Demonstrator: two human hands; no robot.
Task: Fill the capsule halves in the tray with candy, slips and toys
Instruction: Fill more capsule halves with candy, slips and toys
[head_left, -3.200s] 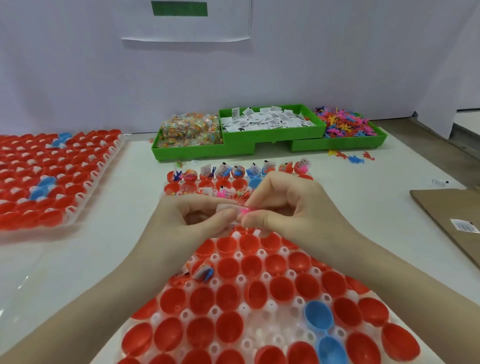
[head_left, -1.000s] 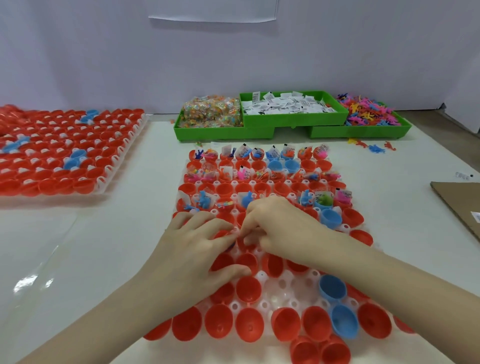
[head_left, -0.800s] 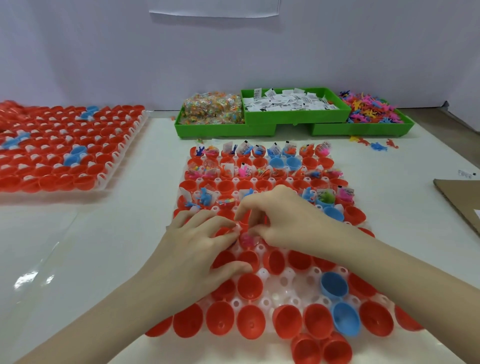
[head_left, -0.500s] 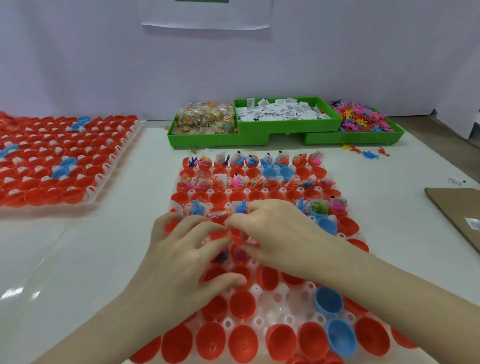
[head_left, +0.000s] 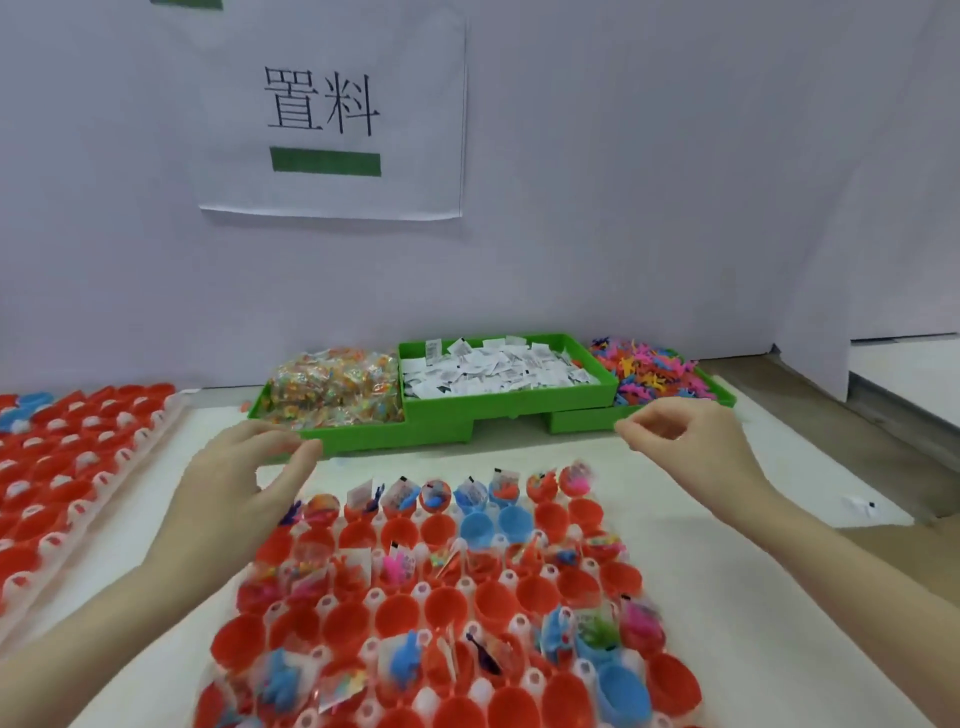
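Left hand (head_left: 236, 486) fingers loosely spread, empty, right hand (head_left: 685, 441) fingers relaxed, empty, above clear tray of red and blue capsule halves (head_left: 447, 597), near green plastic bins (head_left: 452, 415).

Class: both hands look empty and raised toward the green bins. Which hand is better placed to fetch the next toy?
Probably the right hand: it hovers just before the toy bin at the right end. The left hand is by the candy bin, farther away.

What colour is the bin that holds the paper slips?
Bright green; the bin shows best in the head view, with white printed slips inside.
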